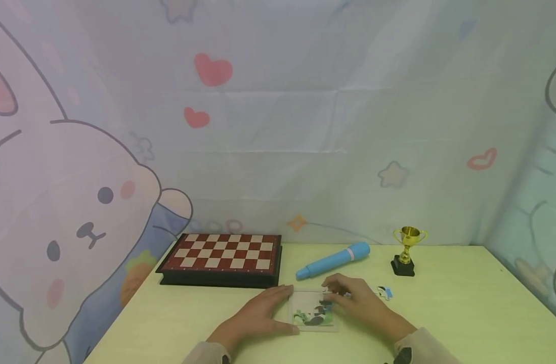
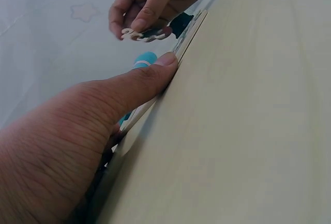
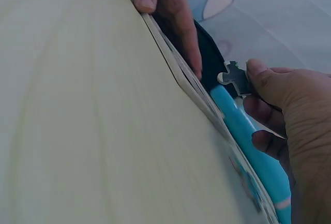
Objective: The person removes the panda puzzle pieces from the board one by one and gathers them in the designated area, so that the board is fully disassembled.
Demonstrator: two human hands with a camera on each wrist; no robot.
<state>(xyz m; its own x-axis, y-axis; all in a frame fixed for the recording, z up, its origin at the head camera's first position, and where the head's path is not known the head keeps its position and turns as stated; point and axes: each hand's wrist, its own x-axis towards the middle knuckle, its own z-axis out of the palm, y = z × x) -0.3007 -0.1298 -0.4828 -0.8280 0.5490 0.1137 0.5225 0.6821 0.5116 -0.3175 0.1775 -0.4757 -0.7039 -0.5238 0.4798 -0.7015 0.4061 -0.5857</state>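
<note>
A square puzzle tray (image 1: 334, 327) lies on the table, with joined pieces showing a green, black and white picture (image 1: 315, 317) across its lower part. My left hand (image 1: 259, 312) rests at the tray's left side, thumb near the front corner and fingers stretched toward the back one. Between thumb and fingertips, my right hand (image 1: 359, 302) pinches a jigsaw piece (image 3: 237, 77) over the tray's right half. The wrist views show that piece raised above the tray. Just beyond the right hand lies a loose jigsaw piece (image 1: 384, 292), partly blue.
Behind the tray lies a thick blue pen (image 1: 333, 261), slanting up to the right. A red and white chessboard box (image 1: 220, 259) stands at the back left. Toward the back right is a small gold trophy cup (image 1: 405, 251) on a black base. A printed cloth (image 1: 278, 167) hangs behind the table.
</note>
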